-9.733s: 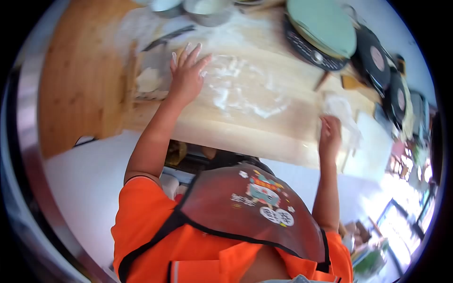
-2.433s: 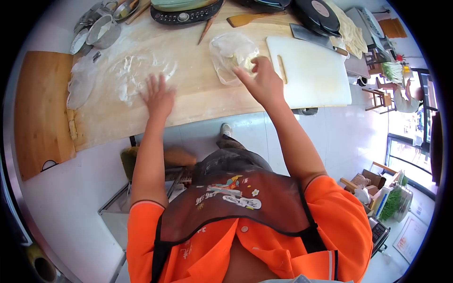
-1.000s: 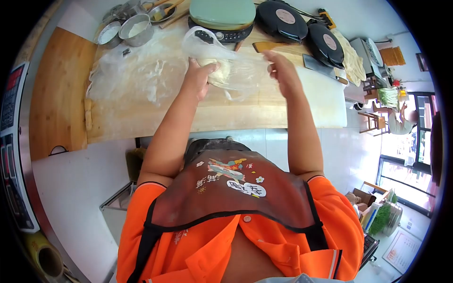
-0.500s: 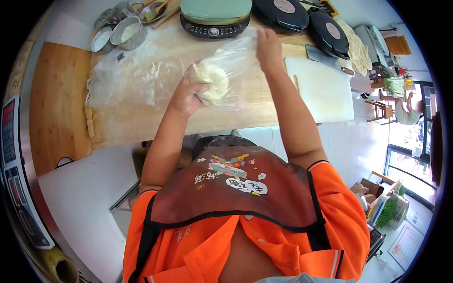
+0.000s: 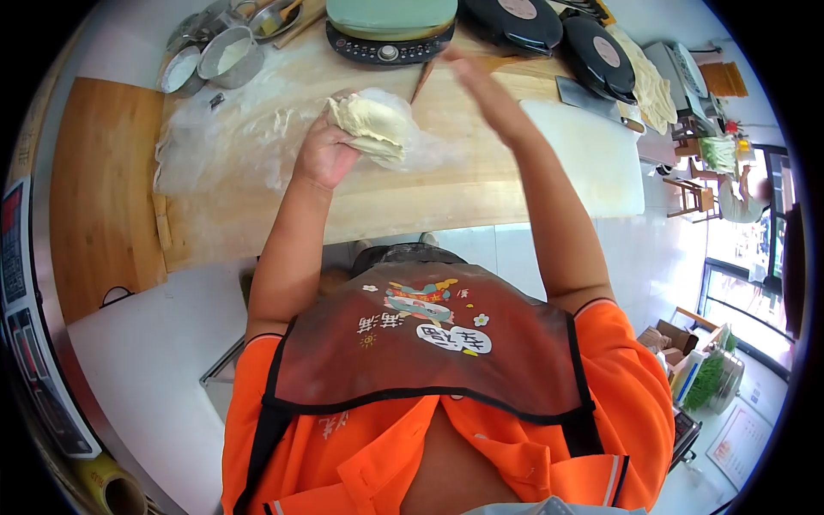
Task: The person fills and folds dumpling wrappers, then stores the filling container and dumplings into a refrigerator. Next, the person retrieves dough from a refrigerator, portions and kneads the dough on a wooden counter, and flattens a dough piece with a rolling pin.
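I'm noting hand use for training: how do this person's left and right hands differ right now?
The left hand grips pale dough; the right hand shows nothing held, as far as its blur lets me tell. The left hand looks sharper than the right hand. The right hand reaches farther out, near the green-lidded griddle; the left hand is closer to the body. Both are bare.

Left hand holds pale dough; blurred right hand seems near a green appliance.

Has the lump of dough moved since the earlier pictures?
Yes: the dough has moved left, away from the white cutting board, into the left hand.
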A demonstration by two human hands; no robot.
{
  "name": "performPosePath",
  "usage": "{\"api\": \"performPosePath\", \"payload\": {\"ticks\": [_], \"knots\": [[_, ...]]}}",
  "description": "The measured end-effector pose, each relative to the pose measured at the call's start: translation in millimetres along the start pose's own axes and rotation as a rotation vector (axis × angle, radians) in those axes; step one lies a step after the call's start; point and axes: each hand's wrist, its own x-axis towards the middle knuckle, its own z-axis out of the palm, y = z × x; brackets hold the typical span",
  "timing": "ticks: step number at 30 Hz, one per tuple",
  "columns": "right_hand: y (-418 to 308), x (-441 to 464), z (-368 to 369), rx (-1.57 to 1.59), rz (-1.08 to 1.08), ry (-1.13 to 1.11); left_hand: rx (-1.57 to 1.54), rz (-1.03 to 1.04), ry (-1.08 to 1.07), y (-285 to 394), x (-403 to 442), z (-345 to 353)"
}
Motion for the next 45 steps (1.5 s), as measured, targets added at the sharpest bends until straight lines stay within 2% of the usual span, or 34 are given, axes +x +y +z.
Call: {"api": "performPosePath", "payload": {"ticks": [1,3,4,6,7,9,12,13,15,18,21,23,26,29,30,33,34,37,40,43,45], "knots": [[-0.1,2.7,15.0,-0.049,-0.020,-0.141,-0.001,-0.002,-0.009,-0.9,4.6,9.2],[1.3,2.9,29.5,-0.011,0.114,-0.249,0.001,0.006,-0.015,1.8,11.9,30.7],[1.9,3.6,34.6,0.009,0.181,-0.314,0.069,-0.023,0.046,3.2,14.0,27.1],[3.0,4.4,40.7,0.054,0.218,-0.221,0.198,-0.086,0.178,2.2,16.5,12.7],[4.1,3.9,42.9,0.074,0.237,-0.171,0.096,-0.159,0.173,-1.0,10.4,6.8],[12.4,-0.1,56.4,0.050,0.139,-0.215,-0.106,-0.307,0.153,-5.9,-3.3,-0.6],[8.7,-7.0,77.1,0.165,0.090,-0.306,-0.062,-0.439,0.529,-22.9,-2.9,37.9],[6.8,-10.0,82.4,0.233,0.091,-0.336,-0.099,-0.405,0.440,-29.3,-4.3,38.7],[7.2,-12.2,84.5,0.330,0.174,-0.246,-0.170,-0.331,0.253,-41.4,-6.1,31.2],[20.6,-13.8,74.9,0.373,0.250,-0.072,-0.110,-0.224,0.343,-50.6,2.4,-17.4],[12.2,-28.3,58.2,0.375,0.298,0.051,0.060,0.074,0.389,-22.3,-4.0,-3.9],[16.2,-34.2,51.8,0.440,0.315,0.153,0.004,0.127,0.359,-10.6,-5.7,-1.5],[24.0,-29.0,20.5,0.116,0.307,0.009,0.042,0.153,0.291,-1.9,-8.7,0.1],[2.9,-21.1,22.6,-0.152,-0.014,-0.004,0.104,0.132,0.283,-0.2,-14.9,6.3],[7.7,-17.1,32.6,-0.157,-0.023,0.006,0.128,0.122,0.281,-0.6,-14.5,10.8],[-27.9,-18.0,54.4,-0.411,0.124,-0.302,0.122,0.091,0.264,-3.2,-7.3,14.3],[-27.3,-18.2,59.0,-0.433,0.211,-0.318,0.105,0.084,0.264,-3.4,-6.4,15.1],[-6.6,-16.7,59.6,0.053,0.356,-0.323,0.106,0.122,0.247,6.4,-10.7,23.4],[1.2,-20.9,58.9,0.550,0.443,-0.053,0.082,0.217,0.320,2.9,-13.2,4.0],[-13.6,-30.6,44.4,0.761,0.444,-0.002,-0.004,0.272,0.337,4.4,-17.1,-11.0],[-13.6,-30.2,44.4,0.807,0.451,-0.075,0.053,0.223,0.351,2.5,-14.1,-14.2]]}}
